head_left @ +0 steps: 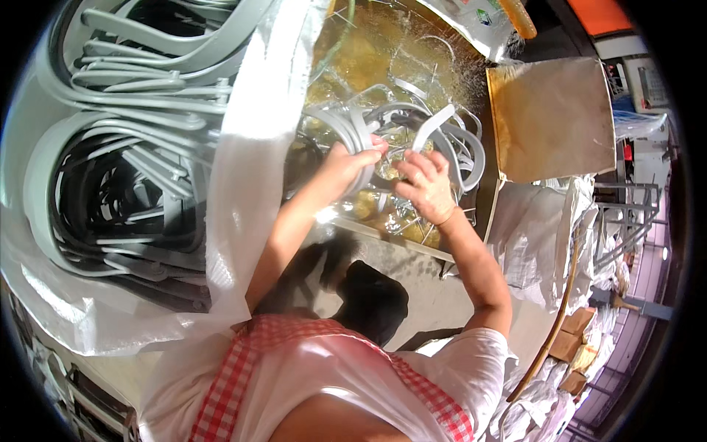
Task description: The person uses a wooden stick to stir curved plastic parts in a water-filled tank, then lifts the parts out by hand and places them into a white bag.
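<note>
My left hand [347, 163] is closed around a small bundle of curved grey plastic strips [359, 129], which stand up in loops above the bench. The thumb lies across them. My right hand [427, 183], fingers curled, grips another curved grey plastic strip [433, 127] whose end sticks up past the fingers. More looped grey strips [475, 158] lie just beyond and to the right of this hand. Both hands are over a yellowed worktable [368, 46] strewn with thin clear plastic scraps. My fingers hide where the pieces meet.
To my left, a large container lined with a white plastic sheet [247, 169] holds many stacked grey curved pieces [132, 169]. A brown board [552, 121] stands at the table's right edge, above white sacks [534, 236]. Cardboard boxes [571, 335] are farther right.
</note>
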`<state>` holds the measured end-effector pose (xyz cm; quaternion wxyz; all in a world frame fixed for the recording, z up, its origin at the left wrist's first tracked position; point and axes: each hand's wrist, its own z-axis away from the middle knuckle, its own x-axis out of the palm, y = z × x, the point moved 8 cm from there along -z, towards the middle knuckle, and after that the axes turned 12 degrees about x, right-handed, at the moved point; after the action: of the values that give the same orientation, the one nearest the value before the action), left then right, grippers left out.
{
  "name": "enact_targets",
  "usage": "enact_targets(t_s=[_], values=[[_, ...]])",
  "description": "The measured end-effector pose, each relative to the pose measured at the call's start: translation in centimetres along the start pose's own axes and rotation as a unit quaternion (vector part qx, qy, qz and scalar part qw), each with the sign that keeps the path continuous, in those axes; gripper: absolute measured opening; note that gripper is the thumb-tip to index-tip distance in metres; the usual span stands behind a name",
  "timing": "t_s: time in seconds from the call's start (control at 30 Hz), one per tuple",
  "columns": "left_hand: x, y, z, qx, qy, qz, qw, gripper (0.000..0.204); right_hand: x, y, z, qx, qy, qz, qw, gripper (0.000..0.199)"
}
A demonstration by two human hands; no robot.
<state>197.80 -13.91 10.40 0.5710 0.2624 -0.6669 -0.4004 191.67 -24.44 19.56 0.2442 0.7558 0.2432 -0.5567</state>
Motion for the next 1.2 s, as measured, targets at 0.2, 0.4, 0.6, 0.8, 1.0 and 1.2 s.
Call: enact_targets(t_s=[0.2,0.4,0.6,0.8,1.0,1.2], values=[[1.8,-1.9,1.8,-0.207,-0.062,0.208,0.954,0.038,0.1,-5.4,-1.6,-0.120,-0.059,-0.108,0.985,0.026],[0.1,-0.9,0.8,-0.143,-0.026,0.168,0.975,0.033,0.0,1.1,-1.1,0.105,-0.009,-0.114,0.988,0.045],[-2.0,-0.1,-0.6,-0.139,0.144,0.334,0.921,0.028,1.4,4.3,2.5,0.114,-0.017,-0.008,0.993,0.008],[-1.5,-0.6,0.6,-0.168,0.111,0.296,0.934,0.034,-0.1,-1.0,-1.6,0.038,0.064,-0.137,0.988,0.034],[1.0,-1.4,2.0,-0.153,-0.023,0.214,0.964,0.041,0.5,-0.6,-4.9,0.075,-0.001,-0.189,0.979,0.036],[2.2,0.0,1.8,-0.064,-0.086,0.125,0.986,0.041,-1.0,3.2,-4.2,0.205,0.117,0.013,0.972,0.047]])
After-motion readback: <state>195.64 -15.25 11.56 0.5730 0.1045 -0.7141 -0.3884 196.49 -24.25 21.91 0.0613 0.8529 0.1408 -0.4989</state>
